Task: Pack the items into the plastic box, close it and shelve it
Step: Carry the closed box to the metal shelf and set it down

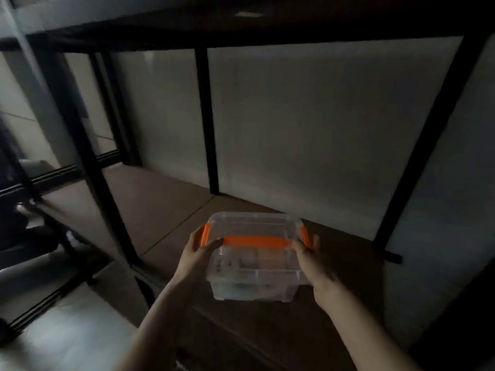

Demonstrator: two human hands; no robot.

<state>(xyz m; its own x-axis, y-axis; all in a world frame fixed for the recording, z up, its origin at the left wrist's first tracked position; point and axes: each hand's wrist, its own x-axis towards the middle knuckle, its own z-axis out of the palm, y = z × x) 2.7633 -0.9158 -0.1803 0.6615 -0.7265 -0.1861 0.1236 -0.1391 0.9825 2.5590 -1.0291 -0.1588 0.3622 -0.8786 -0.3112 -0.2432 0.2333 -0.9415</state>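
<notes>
A clear plastic box point(254, 271) with its lid on and orange latches is held over the front of a brown shelf board point(342, 263). My left hand point(197, 257) grips its left side, thumb on the front near the orange latch. My right hand point(313, 266) grips the right side, fingers curled round the edge. Dim, blurred items show through the box wall. Whether the box touches the shelf I cannot tell.
The shelf unit has black metal posts point(206, 121) and a dark upper shelf point(241, 25) overhead. A pale wall point(321, 129) stands behind. A second shelf bay point(150, 204) lies to the left, and grey floor point(61, 333) at lower left.
</notes>
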